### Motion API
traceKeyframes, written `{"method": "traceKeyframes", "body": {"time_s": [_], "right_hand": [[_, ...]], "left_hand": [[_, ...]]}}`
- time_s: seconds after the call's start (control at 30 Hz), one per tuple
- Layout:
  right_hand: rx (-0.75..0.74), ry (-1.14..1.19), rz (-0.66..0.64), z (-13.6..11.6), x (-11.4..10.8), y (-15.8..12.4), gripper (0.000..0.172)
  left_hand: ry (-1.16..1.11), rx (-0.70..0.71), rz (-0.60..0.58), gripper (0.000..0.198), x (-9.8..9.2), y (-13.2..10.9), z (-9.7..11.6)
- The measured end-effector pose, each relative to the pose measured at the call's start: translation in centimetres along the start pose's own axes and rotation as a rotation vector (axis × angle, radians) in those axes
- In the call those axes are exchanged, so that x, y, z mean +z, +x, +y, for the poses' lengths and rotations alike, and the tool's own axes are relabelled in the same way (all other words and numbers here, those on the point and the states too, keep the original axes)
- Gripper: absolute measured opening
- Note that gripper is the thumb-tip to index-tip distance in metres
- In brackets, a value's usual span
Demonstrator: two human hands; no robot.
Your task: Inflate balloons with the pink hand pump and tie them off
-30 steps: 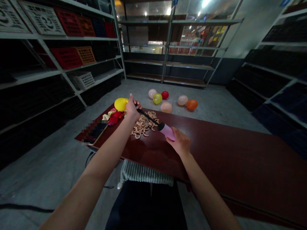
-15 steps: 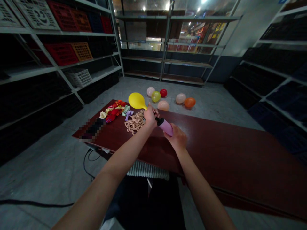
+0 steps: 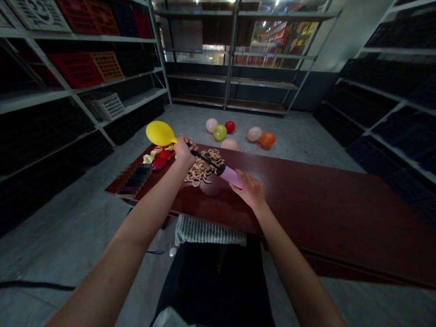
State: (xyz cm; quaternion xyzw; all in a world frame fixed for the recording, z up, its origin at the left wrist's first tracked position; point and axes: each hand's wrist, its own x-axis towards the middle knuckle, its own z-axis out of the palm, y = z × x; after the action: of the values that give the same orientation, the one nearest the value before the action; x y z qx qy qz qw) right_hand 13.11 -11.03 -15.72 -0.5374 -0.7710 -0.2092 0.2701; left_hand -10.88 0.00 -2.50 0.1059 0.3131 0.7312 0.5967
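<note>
A partly inflated yellow balloon point(image 3: 160, 133) points up and left from my left hand point(image 3: 185, 150), whose fingers are closed round its neck at one end of a hand balloon pump point(image 3: 231, 176). My right hand point(image 3: 251, 188) wraps the pump's pinkish-purple barrel. A long black rod shows between the barrel and my left hand. Beneath the rod, a heap of tan, curly long balloons point(image 3: 200, 170) lies on the dark red table point(image 3: 306, 204). Flat red and cream balloons point(image 3: 161, 158) lie behind my left wrist, partly hidden.
A pixelated dark flat object point(image 3: 134, 180) lies at the table's left end. Several inflated balloons point(image 3: 220, 132) rest on the floor beyond the table. Shelves with crates point(image 3: 80, 68) stand left, more shelving point(image 3: 262, 82) at the back. A ribbed grey cloth point(image 3: 207, 232) is below the near edge.
My left hand has moved left with the yellow balloon, away from the right hand, so the pump's black rod is now drawn out. The yellow balloon looks slightly larger. The view has shifted a little.
</note>
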Motion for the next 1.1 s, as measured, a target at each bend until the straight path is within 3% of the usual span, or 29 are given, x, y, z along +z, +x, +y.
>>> {"method": "traceKeyframes", "body": {"time_s": [0.13, 0.23, 0.4, 0.53, 0.7, 0.87, 0.97, 1.1], "right_hand": [[0.004, 0.026, -0.03, -0.5, -0.3, 0.3, 0.044], [0.063, 0.039, -0.035, -0.5, -0.6, 0.5, 0.044], [0.213, 0.052, -0.016, 0.0, -0.6, 0.6, 0.044], [0.259, 0.064, -0.003, 0.3, -0.4, 0.6, 0.042], [0.306, 0.098, 0.028, 0.4, 0.1, 0.4, 0.045], [0.345, 0.101, 0.043, 0.7, 0.2, 0.3, 0.046], [0.328, 0.087, 0.013, 0.6, 0.1, 0.4, 0.044], [0.266, 0.056, -0.07, 0.1, 0.1, 0.6, 0.045]], "left_hand": [[-0.024, 0.044, -0.028, 0.045, -0.5, 1.7, 3.3], [-0.007, 0.085, -0.056, 0.051, 0.0, 1.7, 3.6], [0.004, 0.187, -0.086, 0.058, 1.5, 0.2, 1.6], [0.015, 0.179, -0.119, 0.059, 3.1, -0.9, -0.4], [0.06, 0.143, -0.169, 0.057, 4.6, -3.4, -5.2], [0.105, 0.05, -0.21, 0.059, 4.5, -5.7, -9.6], [0.089, 0.021, -0.168, 0.057, 3.9, -5.5, -9.9], [0.067, 0.003, -0.073, 0.054, 2.8, -3.9, -8.2]]}}
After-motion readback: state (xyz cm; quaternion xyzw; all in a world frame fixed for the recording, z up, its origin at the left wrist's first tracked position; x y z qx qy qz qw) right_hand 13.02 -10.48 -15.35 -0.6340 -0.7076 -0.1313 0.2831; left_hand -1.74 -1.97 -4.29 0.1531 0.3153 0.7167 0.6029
